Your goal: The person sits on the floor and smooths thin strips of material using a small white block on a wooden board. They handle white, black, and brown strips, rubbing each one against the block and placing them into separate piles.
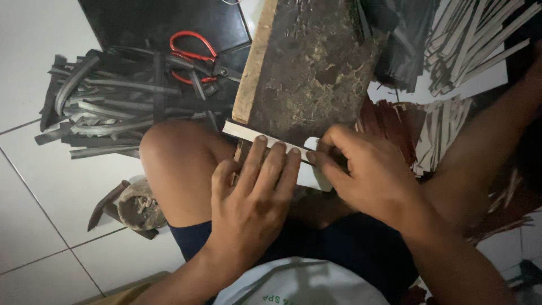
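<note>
Two hands: both at work over a pale strip at the near end of a wooden board, seen from above.
Left hand (254, 195): palm down, fingers (270, 161) stretched flat and close together, pressing on the pale strip (265, 139); nothing gripped inside it.
Right hand (364, 175): curled, fingertips pinched on the right part of the strip beside a small white piece (311, 143); whether a tool sits in the pinch cannot be told.
Pale strip: long, thin, light-coloured, lying slantwise across the near edge of the board, its left end free, its right end under the right hand.
Wooden board (307, 62): thick, dark, scarred top, pale side edge, running away from the knees.
Knee (175, 164): bare, left of the board, just under the left hand.
Shorts (350, 245): dark blue, below both hands.
Dark strips (107, 107): loose heap on the white tiled floor (45, 181), left of the board.
Scissors (195, 56): red handles, lying on top of the dark heap.
Light strips (468, 45): bundle at upper right, well apart from the hands.
Hammer (135, 206): worn head with handle, on the floor beside the knee.
</note>
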